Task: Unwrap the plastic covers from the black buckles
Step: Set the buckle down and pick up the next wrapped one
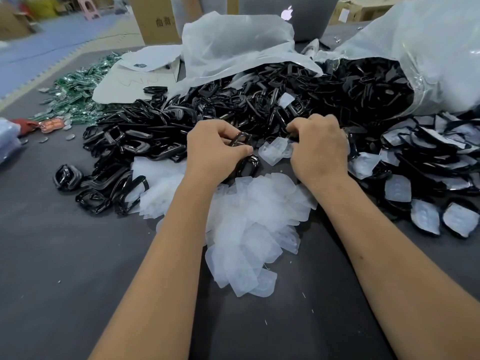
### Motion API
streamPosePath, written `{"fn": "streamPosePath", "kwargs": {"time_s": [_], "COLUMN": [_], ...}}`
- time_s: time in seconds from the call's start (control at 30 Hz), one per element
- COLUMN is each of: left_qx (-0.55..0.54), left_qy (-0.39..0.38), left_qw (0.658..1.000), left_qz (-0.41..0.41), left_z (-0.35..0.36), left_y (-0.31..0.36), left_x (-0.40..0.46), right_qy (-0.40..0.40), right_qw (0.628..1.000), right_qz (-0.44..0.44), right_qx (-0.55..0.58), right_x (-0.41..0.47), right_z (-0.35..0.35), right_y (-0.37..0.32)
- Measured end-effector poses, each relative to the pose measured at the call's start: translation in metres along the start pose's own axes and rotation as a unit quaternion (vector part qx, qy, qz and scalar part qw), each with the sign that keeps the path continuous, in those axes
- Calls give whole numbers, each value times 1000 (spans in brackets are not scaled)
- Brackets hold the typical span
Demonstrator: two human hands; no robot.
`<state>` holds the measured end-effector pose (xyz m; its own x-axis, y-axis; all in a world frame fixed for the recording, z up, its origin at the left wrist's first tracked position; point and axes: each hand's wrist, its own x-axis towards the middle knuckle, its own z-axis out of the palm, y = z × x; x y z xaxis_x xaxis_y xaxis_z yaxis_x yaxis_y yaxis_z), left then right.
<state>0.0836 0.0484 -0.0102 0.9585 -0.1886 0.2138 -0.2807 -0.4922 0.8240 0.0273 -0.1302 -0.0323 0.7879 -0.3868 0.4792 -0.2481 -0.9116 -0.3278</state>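
A big heap of bare black buckles (233,110) spreads across the grey table (65,255). My left hand (215,146) grips a black buckle (240,139) between thumb and curled fingers. My right hand (319,149) has its fingers curled down over a clear plastic cover (275,152) lying between the two hands; its fingertips are hidden. Below my hands lies a pile of empty plastic covers (254,224). Still-wrapped buckles (426,162) are stacked at the right.
A large clear bag (428,48) spills buckles at the back right. Crumpled white plastic sheet (233,45) lies behind the heap. Green packets (78,92) sit at the left, a laptop (288,14) and a cardboard box (155,19) at the back.
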Motion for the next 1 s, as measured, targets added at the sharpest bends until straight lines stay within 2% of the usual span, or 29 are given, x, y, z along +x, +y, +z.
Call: {"fn": "streamPosePath", "kwargs": {"time_s": [0.1,0.27,0.33,0.43,0.7,0.9,1.0], "left_qx": [-51,-113,-159,-259,-275,-340,-366], "left_qy": [19,101,122,95,43,3,-4], "left_qw": [999,988,980,961,959,937,925], "left_qz": [0,6,-3,-16,-47,-85,-100], "left_z": [4,7,5,1,1,0,0], "left_y": [-3,-5,-4,-2,2,1,-4], "left_x": [1,3,4,1,-1,0,1], "right_qy": [-17,-19,-16,-46,-7,64,66], "right_qw": [999,999,1000,995,998,989,966], "right_qz": [-6,-15,-9,-11,25,39,24], "right_qx": [-32,33,-24,-86,65,125,248], "right_x": [1,-1,-2,-4,-2,2,1], "right_z": [0,-2,-2,-4,-8,-10,-14], "right_y": [-1,-5,-5,-11,-7,-5,-10]}}
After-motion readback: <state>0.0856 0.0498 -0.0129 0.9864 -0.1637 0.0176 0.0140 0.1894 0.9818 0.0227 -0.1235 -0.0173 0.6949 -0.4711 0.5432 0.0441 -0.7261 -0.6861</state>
